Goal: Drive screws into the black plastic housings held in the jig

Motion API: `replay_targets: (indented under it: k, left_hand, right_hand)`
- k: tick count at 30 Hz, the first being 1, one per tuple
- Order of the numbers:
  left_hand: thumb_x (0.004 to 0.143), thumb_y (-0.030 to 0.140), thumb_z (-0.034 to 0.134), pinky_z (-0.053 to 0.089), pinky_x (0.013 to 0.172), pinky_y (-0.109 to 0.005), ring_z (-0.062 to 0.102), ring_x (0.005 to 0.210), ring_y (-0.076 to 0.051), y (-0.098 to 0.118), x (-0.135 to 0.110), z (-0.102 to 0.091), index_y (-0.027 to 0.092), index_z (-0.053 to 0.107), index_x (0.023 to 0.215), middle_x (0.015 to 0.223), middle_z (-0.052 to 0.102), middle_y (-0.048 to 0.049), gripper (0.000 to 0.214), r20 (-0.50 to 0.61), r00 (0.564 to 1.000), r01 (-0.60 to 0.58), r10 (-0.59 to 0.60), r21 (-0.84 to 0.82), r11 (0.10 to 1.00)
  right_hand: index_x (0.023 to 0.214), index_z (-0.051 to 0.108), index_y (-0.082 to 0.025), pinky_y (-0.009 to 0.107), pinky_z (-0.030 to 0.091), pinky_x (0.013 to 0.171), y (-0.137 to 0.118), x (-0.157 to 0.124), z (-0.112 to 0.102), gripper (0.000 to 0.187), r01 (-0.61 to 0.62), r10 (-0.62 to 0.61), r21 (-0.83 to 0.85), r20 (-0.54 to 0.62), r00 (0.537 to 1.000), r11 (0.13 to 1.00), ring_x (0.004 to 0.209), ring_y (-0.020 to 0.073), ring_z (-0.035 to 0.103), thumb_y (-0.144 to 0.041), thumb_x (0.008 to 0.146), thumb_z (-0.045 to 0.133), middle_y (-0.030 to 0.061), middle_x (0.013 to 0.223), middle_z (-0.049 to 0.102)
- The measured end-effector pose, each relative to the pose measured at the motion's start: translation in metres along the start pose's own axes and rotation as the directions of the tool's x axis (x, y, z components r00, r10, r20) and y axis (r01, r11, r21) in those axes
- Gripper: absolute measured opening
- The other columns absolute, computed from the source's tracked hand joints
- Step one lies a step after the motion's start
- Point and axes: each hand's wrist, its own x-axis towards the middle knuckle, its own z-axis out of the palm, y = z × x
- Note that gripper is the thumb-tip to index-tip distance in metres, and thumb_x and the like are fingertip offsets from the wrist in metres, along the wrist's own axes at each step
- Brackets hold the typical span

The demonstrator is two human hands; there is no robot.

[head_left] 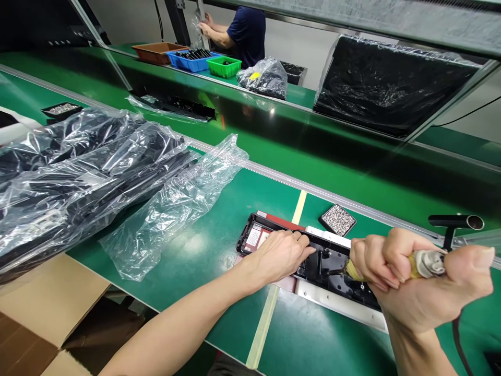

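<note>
A long black plastic housing (340,261) lies open side up in a white and red fixture (336,303) on the green bench. My left hand (284,253) grips it left of its middle, fingers bent over its wall and into the hollow; the thumb is partly hidden. Wrapped around a yellow and grey electric screwdriver (428,262), my right hand (415,282) keeps its thumb along the back end. The dark bit points down and left into the housing; whether it sits on a screw cannot be made out. A small tray of screws (337,219) stands just behind the housing.
Plastic-wrapped black parts (90,177) fill the left of the bench. A loose clear bag (176,214) lies beside them. A black tube on a stand (456,222) rises at right. Across the green conveyor (274,141), a co-worker (248,36) works near coloured bins (191,61).
</note>
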Motion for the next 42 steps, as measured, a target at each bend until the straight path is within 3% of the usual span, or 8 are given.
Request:
replay_targets:
  k: [32,37,42]
  left_hand:
    - [0.115,0.038,0.038,0.054,0.069,-0.037,0.075,0.084,-0.028,-0.002,-0.001,0.003,0.015,0.065,0.099,0.093,0.074,-0.0075,0.038,-0.021,1.0,0.0,0.0,-0.004,1.0]
    - [0.115,0.038,0.039,0.054,0.07,-0.035,0.075,0.082,-0.027,-0.002,-0.002,0.002,0.015,0.064,0.098,0.091,0.073,-0.0075,0.038,-0.028,1.0,-0.001,0.001,-0.005,1.0]
    - [0.115,0.038,0.039,0.054,0.072,-0.034,0.074,0.084,-0.026,-0.005,-0.003,0.005,0.016,0.063,0.097,0.091,0.073,-0.0069,0.037,-0.048,0.999,-0.004,0.003,-0.016,1.0]
  right_hand:
    - [0.05,0.046,-0.022,0.027,0.027,0.037,0.001,-0.001,0.003,0.071,-0.009,0.008,0.025,0.027,1.0,1.0,0.036,0.0113,0.029,-0.077,0.095,0.051,-0.0033,0.04,0.03]
    - [0.053,0.046,-0.023,0.03,0.027,0.039,-0.003,-0.001,-0.002,0.068,-0.011,0.01,0.004,0.159,0.987,1.0,0.037,0.0126,0.029,-0.075,0.097,0.049,-0.0023,0.04,0.032]
    - [0.056,0.052,-0.023,0.035,0.036,0.045,-0.006,0.002,-0.015,0.067,-0.035,0.043,-0.027,0.395,0.918,0.999,0.041,0.0163,0.041,-0.074,0.099,0.046,0.0016,0.044,0.045]
